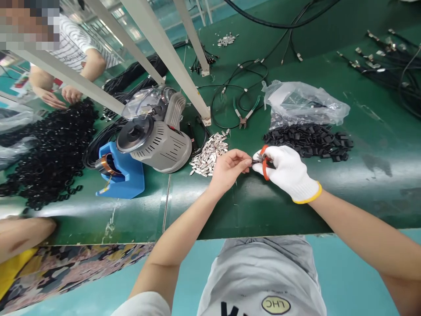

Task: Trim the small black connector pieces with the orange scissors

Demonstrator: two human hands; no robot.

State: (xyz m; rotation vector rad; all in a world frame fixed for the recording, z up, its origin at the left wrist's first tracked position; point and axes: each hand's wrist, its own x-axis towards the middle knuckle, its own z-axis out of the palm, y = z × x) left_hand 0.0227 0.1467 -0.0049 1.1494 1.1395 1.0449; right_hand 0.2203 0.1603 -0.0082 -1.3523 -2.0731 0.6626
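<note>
My right hand (289,171) wears a white glove with a yellow cuff and is closed round orange-handled pliers (264,163). My bare left hand (228,169) pinches a small dark part at the pliers' jaws; the part is too small to name. Both hands hover over the green table (250,206), just in front of a heap of small silver metal clips (210,153) and a pile of black plastic pieces (309,140).
A grey machine (158,136) and a blue tape dispenser (121,171) stand at left. Green-handled pliers (245,114) lie among black cables. A clear plastic bag (302,103) sits behind the black pieces. Another person's hands (55,96) work over black rings (49,153) at far left.
</note>
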